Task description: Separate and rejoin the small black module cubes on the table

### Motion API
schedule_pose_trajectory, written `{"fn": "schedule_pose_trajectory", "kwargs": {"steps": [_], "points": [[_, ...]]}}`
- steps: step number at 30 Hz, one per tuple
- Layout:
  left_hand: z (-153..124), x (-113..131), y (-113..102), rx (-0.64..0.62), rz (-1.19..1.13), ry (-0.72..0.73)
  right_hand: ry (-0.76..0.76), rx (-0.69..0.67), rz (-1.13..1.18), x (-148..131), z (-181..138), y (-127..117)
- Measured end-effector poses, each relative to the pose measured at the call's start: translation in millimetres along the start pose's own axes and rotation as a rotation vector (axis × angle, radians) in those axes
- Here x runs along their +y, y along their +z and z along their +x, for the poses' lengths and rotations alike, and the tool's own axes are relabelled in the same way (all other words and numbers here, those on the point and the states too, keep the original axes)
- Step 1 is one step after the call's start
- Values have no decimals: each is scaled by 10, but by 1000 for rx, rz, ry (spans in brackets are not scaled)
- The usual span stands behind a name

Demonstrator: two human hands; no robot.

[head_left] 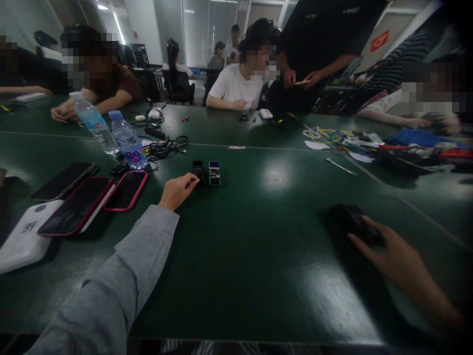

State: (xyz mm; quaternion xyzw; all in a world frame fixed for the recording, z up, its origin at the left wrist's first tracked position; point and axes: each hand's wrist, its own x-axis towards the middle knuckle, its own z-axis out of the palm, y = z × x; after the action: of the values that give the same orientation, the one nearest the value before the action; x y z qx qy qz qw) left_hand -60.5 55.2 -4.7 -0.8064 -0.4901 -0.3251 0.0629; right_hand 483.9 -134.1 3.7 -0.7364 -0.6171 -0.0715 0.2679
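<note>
My left hand (178,191), in a grey sleeve, reaches to a small black box-shaped device (197,169) on the green table. Its fingers are curled together against the device's near left side. Just to the right stands a small device with a screen and bare circuit parts (214,173), apart from my fingers. Over on the right, my right hand (393,254) grips a dark, blocky object (356,224) from its near side. That object is blurred, so its exact kind does not show, and my palm hides part of it.
Several phones (126,191) and a white power bank (27,236) lie at the left. Behind them stand two water bottles (127,140) beside black cables (172,147). A wrench (340,166) and tangled wires (332,135) lie at the right. People sit across the table (258,276).
</note>
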Motion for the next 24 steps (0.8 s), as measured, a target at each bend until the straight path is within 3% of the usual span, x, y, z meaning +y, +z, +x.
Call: {"fn": "schedule_pose_trajectory", "kwargs": {"steps": [2,4,7,10,13,17,21,24], "points": [[2,2,-3,-6,1,4,-82,-129,25,-368,93,244],[4,7,-11,-17,1,-1,-225,-223,92,-903,216,493],[6,14,-23,-29,-6,-8,-381,-261,114,-1722,454,829],[10,13,-28,-52,-10,-17,-442,-219,73,-2266,743,1148],[18,5,-22,-79,1,-33,-399,-156,67,-2491,1021,1446],[32,1,-15,-116,13,-45,-328,-129,94,-2523,1198,1662],[36,2,-20,-148,31,-50,-344,-22,74,-2577,1120,1600],[34,4,-22,-158,28,-33,-471,11,114,-2746,970,1495]]}}
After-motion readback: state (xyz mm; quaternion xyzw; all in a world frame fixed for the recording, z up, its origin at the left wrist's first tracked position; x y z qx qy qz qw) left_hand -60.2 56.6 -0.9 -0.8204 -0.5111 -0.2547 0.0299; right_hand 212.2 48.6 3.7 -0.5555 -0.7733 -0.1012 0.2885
